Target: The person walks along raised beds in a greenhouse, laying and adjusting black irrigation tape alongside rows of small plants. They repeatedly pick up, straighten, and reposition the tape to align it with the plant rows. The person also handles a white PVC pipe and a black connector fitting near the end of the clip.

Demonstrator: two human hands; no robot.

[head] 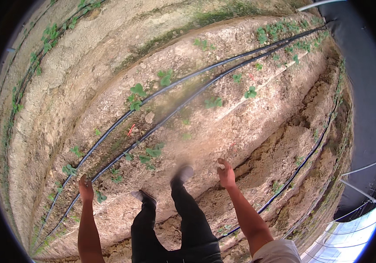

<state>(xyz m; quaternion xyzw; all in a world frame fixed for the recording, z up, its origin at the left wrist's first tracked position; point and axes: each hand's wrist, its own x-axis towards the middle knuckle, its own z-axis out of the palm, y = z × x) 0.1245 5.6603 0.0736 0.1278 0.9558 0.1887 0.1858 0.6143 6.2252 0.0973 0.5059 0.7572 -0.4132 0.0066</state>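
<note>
My left hand (86,190) hangs at the left with its fingers loosely curled and a little apart; I see nothing held in it. Beneath it in the view run two black drip irrigation hoses (122,154), and a small leafy seedling (100,197) grows just to its right. On the other side, my right hand (226,174) hovers over bare soil (204,154), thumb and fingers bent with a gap between them. No object shows clearly in that hand. Several green seedlings (153,152) grow along the hoses between and beyond my hands.
My shoes (184,173) stand on the soil beside a rough furrow (253,157). Another black hose (301,167) crosses the bed at right. Black sheeting (362,82) and pale metal tubes (360,190) line the right edge. Red scraps (131,130) lie between the hoses.
</note>
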